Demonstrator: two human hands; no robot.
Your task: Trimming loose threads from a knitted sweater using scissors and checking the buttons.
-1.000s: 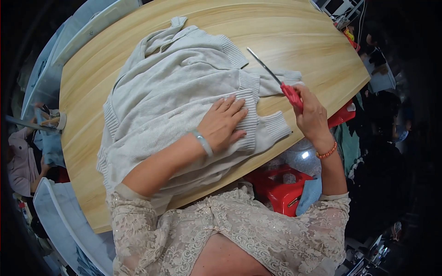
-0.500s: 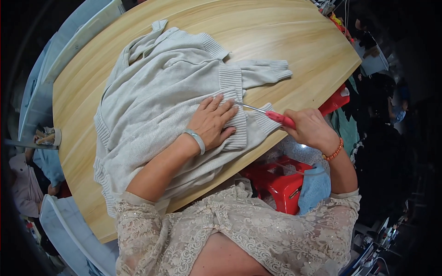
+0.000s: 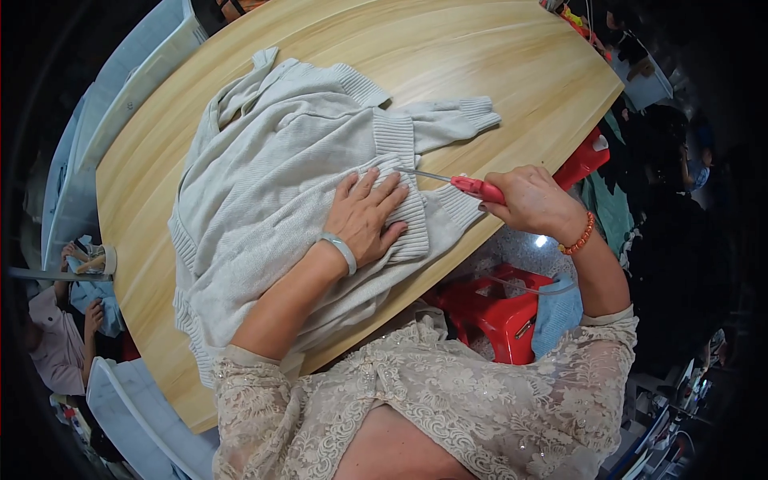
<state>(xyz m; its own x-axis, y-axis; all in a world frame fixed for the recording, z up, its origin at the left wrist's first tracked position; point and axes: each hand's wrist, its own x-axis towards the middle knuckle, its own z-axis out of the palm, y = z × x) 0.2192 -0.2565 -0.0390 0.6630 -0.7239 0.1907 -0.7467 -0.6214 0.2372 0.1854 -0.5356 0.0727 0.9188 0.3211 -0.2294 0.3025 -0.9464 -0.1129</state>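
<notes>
One spread of pale grey ribbed knitwear (image 3: pixel 248 204) lay across the wood-grain tabletop (image 3: pixel 480 68).
Left hand (image 3: pixel 364 216) pressed flat, fingers slightly parted, apparently steadying the ribbed band (image 3: pixel 415 228); right hand (image 3: pixel 538 206) gripped a red-handled, slim-shafted tool (image 3: pixel 466 185), tip directed at the band beside the left fingertips, apparently for close control. Below the table edge stood a red plastic stool (image 3: pixel 492 316), blue knit cloth (image 3: pixel 558 320) against it.

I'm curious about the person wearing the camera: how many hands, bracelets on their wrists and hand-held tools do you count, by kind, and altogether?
Hands: 2 (left hand, right hand)
Bracelets: 2 (pale bangle, orange beaded bracelet)
Held tools: 1 (red-handled tool)
Total: 5
</notes>
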